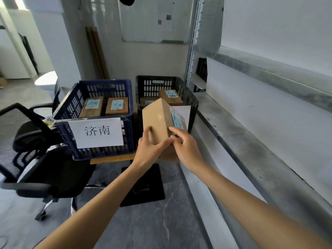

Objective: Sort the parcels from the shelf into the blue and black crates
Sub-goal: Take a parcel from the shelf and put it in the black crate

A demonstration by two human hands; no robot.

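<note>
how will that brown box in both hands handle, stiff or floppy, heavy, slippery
Probably stiff: the parcel shows flat faces and sharp edges while tilted. Likely fairly light for its size, since the left hand and right hand hold it by its near end only. Its plain cardboard looks matte, so slipping seems unlikely.

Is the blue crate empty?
No, the blue crate holds one brown parcel and a second parcel beside it, each with a blue label on top.
</note>
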